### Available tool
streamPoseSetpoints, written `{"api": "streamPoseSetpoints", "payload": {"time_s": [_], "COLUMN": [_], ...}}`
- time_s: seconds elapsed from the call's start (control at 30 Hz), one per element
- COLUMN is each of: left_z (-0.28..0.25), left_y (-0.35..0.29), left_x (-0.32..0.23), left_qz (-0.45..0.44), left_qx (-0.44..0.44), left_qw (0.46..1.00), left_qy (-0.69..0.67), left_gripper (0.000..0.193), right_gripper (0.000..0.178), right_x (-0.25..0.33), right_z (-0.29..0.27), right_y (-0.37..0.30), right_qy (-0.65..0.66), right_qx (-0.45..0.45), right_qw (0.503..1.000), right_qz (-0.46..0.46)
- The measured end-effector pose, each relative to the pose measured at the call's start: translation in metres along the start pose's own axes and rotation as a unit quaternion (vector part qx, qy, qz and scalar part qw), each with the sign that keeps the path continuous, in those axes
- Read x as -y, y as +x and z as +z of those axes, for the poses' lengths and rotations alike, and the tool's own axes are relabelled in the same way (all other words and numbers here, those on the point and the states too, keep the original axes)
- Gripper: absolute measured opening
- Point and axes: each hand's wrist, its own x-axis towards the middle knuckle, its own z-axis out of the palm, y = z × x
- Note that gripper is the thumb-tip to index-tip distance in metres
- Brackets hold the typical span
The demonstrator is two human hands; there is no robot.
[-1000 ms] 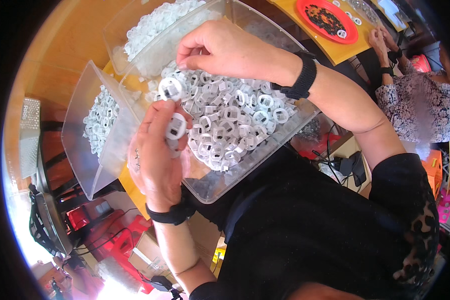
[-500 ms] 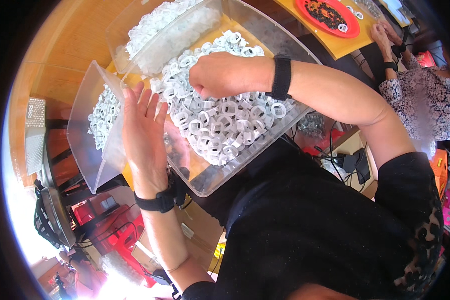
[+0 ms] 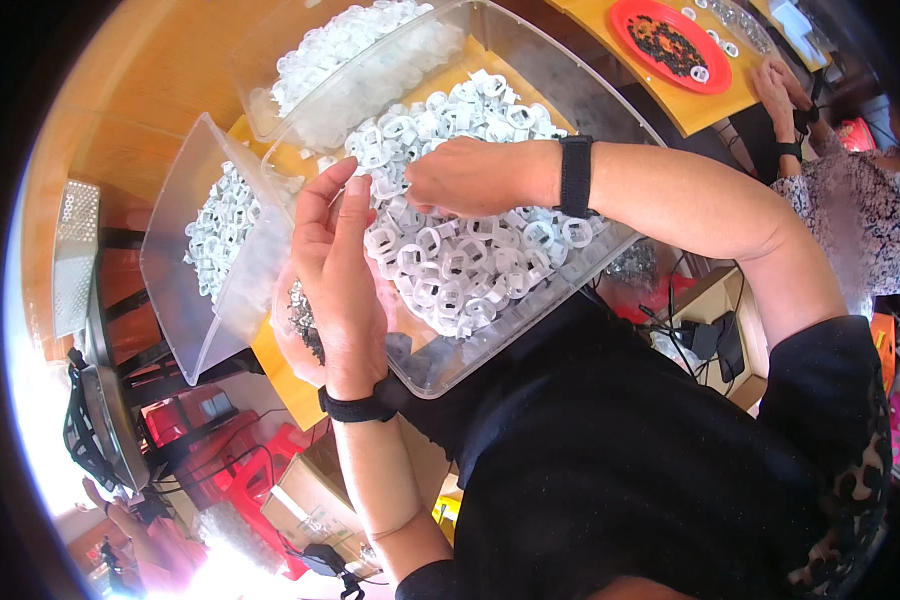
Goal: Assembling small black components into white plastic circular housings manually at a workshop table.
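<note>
Where white ring-shaped plastic parts point(image 3: 450, 265) lie heaped in a clear bin point(image 3: 530, 316), the right hand point(image 3: 485, 175) curls its fingers down at the heap; whether its grip holds one, I cannot tell. Near the bin's left side, the left hand point(image 3: 342, 275) is raised, its grip released, beside small grey pieces point(image 3: 306, 322). Farther left stands a second clear bin point(image 3: 175, 322); at upper right, a red plate point(image 3: 718, 76) rests on a yellow worktop point(image 3: 692, 115).

The rings point(image 3: 455, 265) around the right hand point(image 3: 482, 176) are white; beyond it, the plate point(image 3: 720, 74) is red, a co-worker's shirt point(image 3: 860, 215) dark-and-white patterned.
</note>
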Motion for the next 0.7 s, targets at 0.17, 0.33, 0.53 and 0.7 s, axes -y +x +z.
{"api": "streamPoseSetpoints", "payload": {"time_s": [0.17, 0.33, 0.53, 0.7], "left_z": [-0.001, -0.004, -0.003, 0.001], "left_y": [0.001, 0.002, -0.001, -0.002], "left_x": [0.003, 0.003, 0.013, 0.007], "left_qz": [0.021, 0.035, 0.077, 0.054], "left_qx": [-0.018, -0.024, -0.010, 0.030], "left_qw": [0.999, 0.999, 0.991, 0.993], "left_qy": [-0.037, -0.016, 0.105, 0.103], "left_gripper": [0.030, 0.029, 0.033, 0.027], "right_gripper": [0.008, 0.015, 0.019, 0.021], "right_x": [-0.002, -0.008, 0.000, 0.004], "right_z": [0.002, -0.002, -0.034, -0.045], "right_y": [0.001, 0.006, 0.012, 0.004], "right_qy": [0.024, 0.125, 0.379, 0.547], "right_qx": [-0.009, -0.031, -0.098, -0.124], "right_qw": [1.000, 0.990, 0.903, 0.807], "right_qz": [-0.006, 0.060, 0.175, 0.186]}}
